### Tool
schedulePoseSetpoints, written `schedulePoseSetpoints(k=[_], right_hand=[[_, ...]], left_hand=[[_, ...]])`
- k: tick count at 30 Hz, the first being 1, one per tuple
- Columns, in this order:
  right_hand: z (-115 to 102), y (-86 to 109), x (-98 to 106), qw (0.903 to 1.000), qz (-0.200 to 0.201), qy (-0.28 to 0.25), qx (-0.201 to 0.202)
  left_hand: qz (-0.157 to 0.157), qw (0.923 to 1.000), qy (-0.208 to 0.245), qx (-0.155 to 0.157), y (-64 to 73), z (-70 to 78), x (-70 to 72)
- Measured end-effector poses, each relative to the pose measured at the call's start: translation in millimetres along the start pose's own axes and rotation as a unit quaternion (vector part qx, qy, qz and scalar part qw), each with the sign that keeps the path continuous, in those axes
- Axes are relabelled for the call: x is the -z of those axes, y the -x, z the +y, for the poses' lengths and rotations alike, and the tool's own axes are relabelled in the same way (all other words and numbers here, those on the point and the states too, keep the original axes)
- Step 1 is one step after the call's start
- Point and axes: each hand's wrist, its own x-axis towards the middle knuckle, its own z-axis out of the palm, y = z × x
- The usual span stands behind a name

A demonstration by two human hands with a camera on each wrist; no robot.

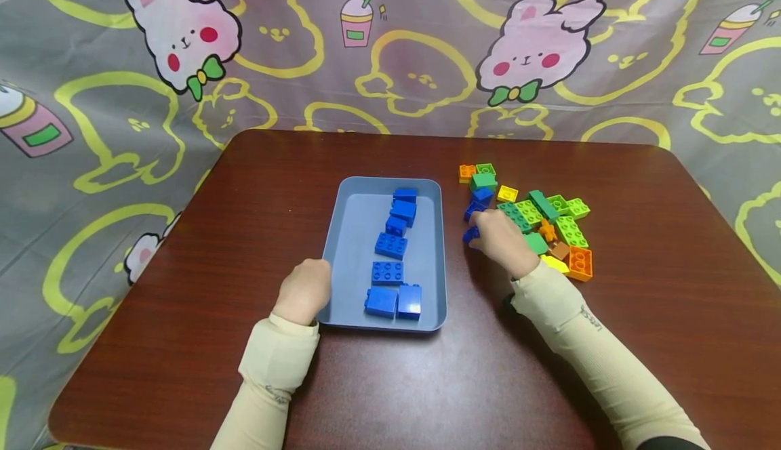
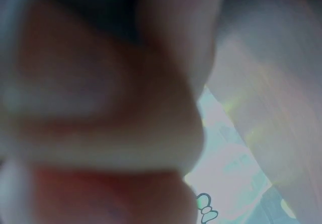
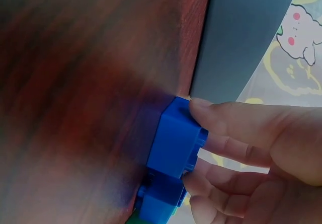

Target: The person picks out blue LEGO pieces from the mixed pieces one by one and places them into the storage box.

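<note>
My right hand [image 1: 503,238] is at the left edge of a loose pile of toy building bricks. Its thumb and fingers pinch a blue brick [image 3: 173,141], which sits low against the tabletop in the right wrist view. Another blue brick [image 3: 161,196] lies right beside that one, and more blue bricks [image 1: 482,196] lie just beyond the hand. My left hand [image 1: 303,292], fingers curled, grips the left rim of a grey-blue tray [image 1: 354,233] near its front corner. Several blue bricks [image 1: 390,245] lie in a rough column inside the tray. Blurred curled fingers fill much of the left wrist view.
Right of the right hand lie green bricks [image 1: 514,217], lime bricks [image 1: 572,232], an orange brick [image 1: 580,263] and a yellow piece [image 1: 554,263]. A small yellow brick [image 1: 507,194] is farther back. The brown table [image 1: 262,192] ends at a patterned cloth [image 1: 421,114].
</note>
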Motion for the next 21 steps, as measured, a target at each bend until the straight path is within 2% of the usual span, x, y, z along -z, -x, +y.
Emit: schedulePoseSetpoints(k=[14,18,21], right_hand=[[-4.6,1.7,2.8,0.9997,0.005,0.023,0.007],[-8.3,3.3,7.7,0.9997,0.02,0.014,0.007],[-12.7,5.3,13.2,0.9987,0.046,0.009,0.02]], left_hand=[[0.002,1.0,-0.002,-0.002,-0.3,-0.2,0.0],[0.002,1.0,0.0,0.001,-0.3,-0.5,-0.3],[0.002,1.0,0.003,0.001,-0.3,-0.6,-0.1]])
